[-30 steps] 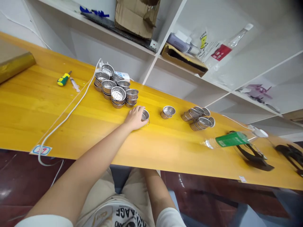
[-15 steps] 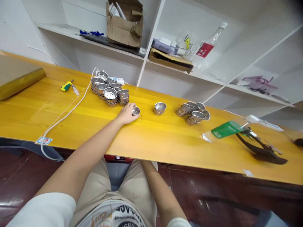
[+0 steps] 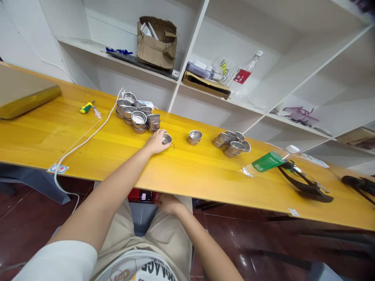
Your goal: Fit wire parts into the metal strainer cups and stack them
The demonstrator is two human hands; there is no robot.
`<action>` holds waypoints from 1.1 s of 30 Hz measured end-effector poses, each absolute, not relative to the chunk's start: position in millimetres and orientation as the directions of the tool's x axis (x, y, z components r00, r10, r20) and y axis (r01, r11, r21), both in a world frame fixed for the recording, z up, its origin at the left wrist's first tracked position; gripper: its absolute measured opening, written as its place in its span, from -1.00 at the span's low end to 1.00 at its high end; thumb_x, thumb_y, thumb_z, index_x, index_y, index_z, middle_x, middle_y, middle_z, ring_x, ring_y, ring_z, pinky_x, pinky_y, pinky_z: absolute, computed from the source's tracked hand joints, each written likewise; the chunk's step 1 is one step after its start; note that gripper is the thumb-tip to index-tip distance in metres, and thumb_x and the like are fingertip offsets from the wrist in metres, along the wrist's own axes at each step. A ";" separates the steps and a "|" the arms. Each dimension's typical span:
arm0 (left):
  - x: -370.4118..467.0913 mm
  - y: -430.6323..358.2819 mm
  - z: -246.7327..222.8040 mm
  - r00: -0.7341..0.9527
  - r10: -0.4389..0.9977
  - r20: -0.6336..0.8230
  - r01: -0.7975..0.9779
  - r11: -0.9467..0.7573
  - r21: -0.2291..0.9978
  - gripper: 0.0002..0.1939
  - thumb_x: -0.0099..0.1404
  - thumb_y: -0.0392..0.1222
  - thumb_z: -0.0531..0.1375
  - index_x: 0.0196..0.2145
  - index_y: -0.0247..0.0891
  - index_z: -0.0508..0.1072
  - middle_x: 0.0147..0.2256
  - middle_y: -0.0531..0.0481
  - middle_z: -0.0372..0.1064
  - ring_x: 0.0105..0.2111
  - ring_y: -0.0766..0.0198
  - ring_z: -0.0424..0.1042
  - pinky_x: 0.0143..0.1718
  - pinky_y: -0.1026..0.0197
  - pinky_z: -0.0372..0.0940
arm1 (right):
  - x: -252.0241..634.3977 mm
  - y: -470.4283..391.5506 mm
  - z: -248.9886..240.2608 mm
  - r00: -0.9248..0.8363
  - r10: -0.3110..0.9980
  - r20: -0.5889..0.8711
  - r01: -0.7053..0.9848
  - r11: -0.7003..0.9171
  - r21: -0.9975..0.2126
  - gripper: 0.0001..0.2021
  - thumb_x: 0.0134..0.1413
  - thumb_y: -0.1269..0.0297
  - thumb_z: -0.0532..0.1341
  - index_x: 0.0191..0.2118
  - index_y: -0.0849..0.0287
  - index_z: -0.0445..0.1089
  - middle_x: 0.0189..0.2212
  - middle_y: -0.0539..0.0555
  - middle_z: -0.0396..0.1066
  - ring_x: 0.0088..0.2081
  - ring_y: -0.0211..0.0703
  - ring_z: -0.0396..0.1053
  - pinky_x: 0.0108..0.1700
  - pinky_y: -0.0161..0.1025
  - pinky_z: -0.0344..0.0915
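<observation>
My left hand (image 3: 157, 143) is curled round a small perforated metal strainer basket (image 3: 166, 138) on the yellow table; a thin curved wire sticks out beside it. Just behind that hand stands a cluster of stacked strainer baskets (image 3: 138, 120). A short stack of strainer baskets (image 3: 195, 137) stands apart to the right, and another group of them (image 3: 231, 143) is farther right, some tilted. My right hand (image 3: 168, 203) is low at the table's front edge, above my lap, beside a red object with a small screen (image 3: 145, 196). Its fingertips are partly hidden.
A green-labelled bottle (image 3: 267, 161) lies on the table at right, beside a black curved object (image 3: 304, 185). A white cable (image 3: 84, 138) crosses the left side, near a screwdriver (image 3: 86, 107). White shelves behind hold a cardboard box (image 3: 156, 48).
My right hand has come into view from under the table's front edge. My left hand stays on the strainer basket. The view has shifted slightly.
</observation>
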State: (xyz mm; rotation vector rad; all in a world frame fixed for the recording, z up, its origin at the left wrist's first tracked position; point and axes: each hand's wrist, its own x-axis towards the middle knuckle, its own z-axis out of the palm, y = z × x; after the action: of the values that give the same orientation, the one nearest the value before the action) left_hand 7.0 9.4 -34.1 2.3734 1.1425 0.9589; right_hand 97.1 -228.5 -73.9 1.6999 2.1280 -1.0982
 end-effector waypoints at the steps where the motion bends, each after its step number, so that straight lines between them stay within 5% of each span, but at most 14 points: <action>1: 6.8 9.4 -34.2 0.453 0.781 0.431 0.558 -0.625 0.546 -0.32 0.24 0.04 0.31 0.23 -0.26 0.28 0.20 -0.26 0.33 0.23 -0.12 0.35 0.29 -0.11 0.26 | 98.5 -235.5 -66.0 -0.407 0.664 -0.627 0.884 0.112 -0.454 -0.84 0.31 0.38 0.20 -0.18 0.19 0.56 -0.14 0.14 0.62 -0.10 -0.04 0.55 -0.11 -0.25 0.39; 4: 6.4 9.4 -33.3 0.455 0.780 0.431 0.564 -0.626 0.538 -0.32 0.22 0.03 0.31 0.22 -0.26 0.29 0.19 -0.26 0.34 0.22 -0.12 0.36 0.28 -0.10 0.27 | 116.1 -241.1 -19.7 -0.779 0.379 -0.500 0.594 0.190 -0.782 -0.85 0.24 0.30 0.28 -0.12 0.16 0.54 -0.20 0.02 0.62 -0.17 -0.20 0.53 -0.15 -0.36 0.37; 6: 6.2 9.6 -32.5 0.444 0.788 0.426 0.574 -0.615 0.540 -0.33 0.22 0.02 0.31 0.21 -0.25 0.29 0.19 -0.26 0.35 0.22 -0.12 0.36 0.28 -0.10 0.27 | 138.4 -219.2 18.0 -0.788 0.552 -0.271 0.456 0.229 -0.860 -0.82 0.24 0.19 0.29 -0.13 0.17 0.52 -0.26 0.02 0.58 -0.26 -0.23 0.50 -0.18 -0.34 0.36; 9: 4.6 10.3 -32.1 0.420 0.803 0.422 0.600 -0.595 0.535 -0.33 0.21 0.00 0.30 0.22 -0.25 0.28 0.20 -0.27 0.34 0.23 -0.13 0.35 0.29 -0.13 0.27 | 172.3 -148.2 50.6 -0.268 0.950 0.162 0.502 0.282 -0.818 -0.77 0.32 0.13 0.15 -0.23 0.15 0.45 -0.42 0.01 0.46 -0.41 -0.22 0.37 -0.27 -0.28 0.33; 11: 2.0 10.8 -32.4 0.406 0.810 0.424 0.617 -0.585 0.526 -0.34 0.21 -0.01 0.29 0.22 -0.25 0.28 0.20 -0.27 0.33 0.23 -0.14 0.35 0.30 -0.14 0.26 | 185.9 -95.4 47.1 0.237 0.827 0.509 0.650 0.254 -0.716 -0.74 0.35 0.15 0.07 -0.26 0.14 0.43 -0.40 0.05 0.43 -0.34 -0.15 0.35 -0.18 -0.21 0.34; 13: -1.5 10.6 -32.5 0.395 0.813 0.428 0.628 -0.579 0.520 -0.35 0.22 -0.03 0.28 0.22 -0.24 0.29 0.19 -0.26 0.33 0.23 -0.14 0.35 0.31 -0.13 0.26 | 192.3 -57.2 29.3 0.413 0.649 0.639 0.757 0.145 -0.637 -0.75 0.32 0.22 0.04 -0.24 0.15 0.43 -0.33 0.12 0.44 -0.25 -0.07 0.38 -0.06 -0.12 0.35; 17: -6.9 7.5 -30.0 0.403 0.805 0.435 0.638 -0.588 0.497 -0.37 0.23 -0.05 0.26 0.22 -0.23 0.28 0.20 -0.25 0.32 0.24 -0.14 0.35 0.31 -0.13 0.26 | 204.9 -40.4 -7.1 0.394 0.577 0.716 0.889 -0.042 -0.455 -0.73 0.22 0.23 0.16 -0.04 0.19 0.48 -0.01 0.30 0.43 0.09 0.13 0.33 0.18 0.06 0.24; 20: -8.1 4.2 -27.0 0.427 0.799 0.423 0.647 -0.597 0.474 -0.37 0.24 -0.03 0.26 0.22 -0.25 0.28 0.22 -0.26 0.31 0.23 -0.15 0.35 0.30 -0.14 0.26 | 222.5 -50.9 -18.3 0.534 0.543 0.648 0.842 -0.273 -0.466 -0.53 0.12 0.11 0.30 0.11 0.19 0.45 0.26 0.41 0.24 0.29 0.31 0.15 0.28 0.24 0.10; 24: -10.1 1.2 -24.6 0.431 0.806 0.407 0.654 -0.589 0.474 -0.39 0.25 -0.03 0.26 0.21 -0.23 0.28 0.22 -0.24 0.30 0.23 -0.12 0.36 0.30 -0.10 0.27 | 240.6 -52.7 -22.9 0.625 0.626 0.467 0.768 -0.386 -0.511 -0.62 0.11 0.05 0.32 -0.02 0.14 0.54 0.24 0.35 0.31 0.28 0.29 0.16 0.31 0.25 0.03; 28: -12.9 -4.8 -18.3 0.460 0.792 0.401 0.662 -0.607 0.439 -0.36 0.25 0.03 0.28 0.22 -0.23 0.29 0.24 -0.25 0.29 0.22 -0.14 0.35 0.26 -0.12 0.29 | 242.2 -44.4 -22.6 0.618 0.566 0.546 0.775 -0.320 -0.545 -0.74 0.20 0.06 0.25 -0.17 0.12 0.56 0.18 0.28 0.38 0.23 0.21 0.25 0.31 0.24 0.05; 33: -11.9 -20.2 -0.7 0.480 0.705 0.523 0.661 -0.682 0.313 -0.25 0.22 0.04 0.34 0.28 -0.23 0.27 0.30 -0.32 0.23 0.31 -0.28 0.22 0.34 -0.26 0.14 | 220.3 -45.3 -18.4 0.358 0.548 0.756 0.867 0.105 -0.487 -0.76 0.23 0.07 0.25 -0.21 0.14 0.54 0.11 0.32 0.39 0.15 0.15 0.33 0.22 0.15 0.24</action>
State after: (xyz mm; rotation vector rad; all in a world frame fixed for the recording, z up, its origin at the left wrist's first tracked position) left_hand -11.9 -20.2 -0.7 2.6429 1.2214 0.9834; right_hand 220.3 -45.3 -18.4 3.1688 2.6531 0.7669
